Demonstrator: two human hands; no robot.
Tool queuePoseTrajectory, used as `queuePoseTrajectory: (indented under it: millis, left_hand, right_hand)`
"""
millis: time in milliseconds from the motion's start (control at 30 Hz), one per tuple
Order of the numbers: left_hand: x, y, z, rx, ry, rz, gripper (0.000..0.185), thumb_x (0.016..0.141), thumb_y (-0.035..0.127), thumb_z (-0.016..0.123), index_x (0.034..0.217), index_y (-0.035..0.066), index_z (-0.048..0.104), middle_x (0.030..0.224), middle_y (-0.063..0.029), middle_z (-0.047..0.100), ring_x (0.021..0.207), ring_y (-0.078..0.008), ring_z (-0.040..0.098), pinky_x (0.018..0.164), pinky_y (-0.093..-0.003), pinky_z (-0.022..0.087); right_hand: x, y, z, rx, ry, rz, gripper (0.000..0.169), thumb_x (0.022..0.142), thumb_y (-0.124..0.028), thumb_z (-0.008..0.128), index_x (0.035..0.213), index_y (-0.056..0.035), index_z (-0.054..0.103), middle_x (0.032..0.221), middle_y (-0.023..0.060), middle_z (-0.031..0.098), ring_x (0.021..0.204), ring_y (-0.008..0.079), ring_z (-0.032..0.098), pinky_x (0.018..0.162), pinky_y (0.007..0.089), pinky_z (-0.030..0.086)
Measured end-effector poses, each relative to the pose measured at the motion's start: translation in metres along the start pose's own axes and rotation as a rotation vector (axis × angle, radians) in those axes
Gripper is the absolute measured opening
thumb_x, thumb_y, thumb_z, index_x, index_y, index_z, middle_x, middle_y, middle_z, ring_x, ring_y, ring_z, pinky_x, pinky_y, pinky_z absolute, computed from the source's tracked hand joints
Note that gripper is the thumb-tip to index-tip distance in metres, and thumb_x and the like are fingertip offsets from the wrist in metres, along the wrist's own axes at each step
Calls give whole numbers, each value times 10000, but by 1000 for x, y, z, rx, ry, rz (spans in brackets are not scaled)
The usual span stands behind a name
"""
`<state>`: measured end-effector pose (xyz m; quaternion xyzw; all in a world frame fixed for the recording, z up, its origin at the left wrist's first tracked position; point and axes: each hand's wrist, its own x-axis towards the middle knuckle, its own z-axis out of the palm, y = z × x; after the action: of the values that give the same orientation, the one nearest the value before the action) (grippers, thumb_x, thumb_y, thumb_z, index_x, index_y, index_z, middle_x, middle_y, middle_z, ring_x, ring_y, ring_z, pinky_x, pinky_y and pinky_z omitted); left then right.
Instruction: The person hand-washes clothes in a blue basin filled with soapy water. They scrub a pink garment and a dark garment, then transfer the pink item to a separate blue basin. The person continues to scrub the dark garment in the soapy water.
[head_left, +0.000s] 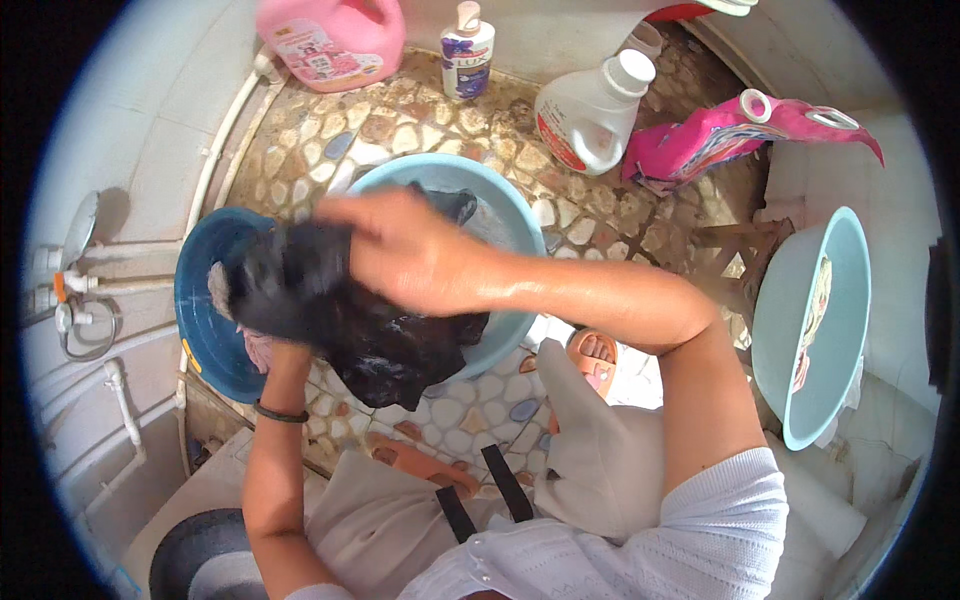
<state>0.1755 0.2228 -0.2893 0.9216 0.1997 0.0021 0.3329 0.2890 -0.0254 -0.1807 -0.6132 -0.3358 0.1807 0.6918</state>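
Note:
A wet black cloth (397, 345) hangs bunched between my hands, over the gap between two basins. My right hand (409, 251), blurred, grips its upper part. The fingers of my left hand (289, 346) are mostly hidden beneath the cloth, so their hold cannot be told. Behind the cloth, a light blue plastic basin (529, 225) on the floor holds more dark fabric (454, 204). To the left stands a dark blue plastic basin (196, 300), with a pink cloth (257, 351) and a greyish piece partly showing by my left wrist.
A pink jug (337, 45), a Lux pump bottle (466, 64), a white jug (589, 112) and a pink bag (697, 150) stand along the back. Another light blue basin (847, 322) with cloths is at right. Pipes with a tap (71, 289) run along the left wall.

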Motion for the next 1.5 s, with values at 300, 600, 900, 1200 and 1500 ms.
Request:
queuePoseTrajectory:
  millis: [300,600,900,1200,1500]
  left_hand:
    - [2,110,-8,131,16,633,485,835,230,709,1234,19,529,1143,-172,596,1077,-330,561,960,-425,420]
    - [-7,51,30,396,-363,701,503,821,435,682,1086,8,660,1089,-166,640,1024,-322,607,977,-452,413]
    - [17,106,27,482,-182,862,686,761,459,716,1260,15,557,1338,-172,501,1292,-361,422,1034,-507,326]
    - [-19,52,180,892,-283,559,270,672,332,740,790,89,737,821,-77,636,956,-259,567,906,-410,368]
    - [10,75,134,-1180,86,-441,449,955,311,544,1298,23,519,1147,-111,619,1048,-208,587,959,-349,440]
  right_hand:
    - [-96,112,54,-359,-347,115,331,844,-106,563,1146,23,519,1106,216,527,1044,404,558,894,477,465]
    - [-91,166,-70,-1711,-633,53,189,830,-143,584,957,-61,696,986,140,672,900,301,655,750,400,524]
    - [-80,198,-69,-1273,-763,706,172,796,-130,609,895,-89,742,923,140,720,909,318,695,721,441,552]
    - [-19,118,-108,-51,-334,654,380,833,-54,589,1208,4,587,1156,127,627,1011,194,633,863,347,513]
    - [-23,125,-49,-67,-122,367,309,789,8,491,1079,-21,594,1034,32,619,970,130,571,917,277,433]
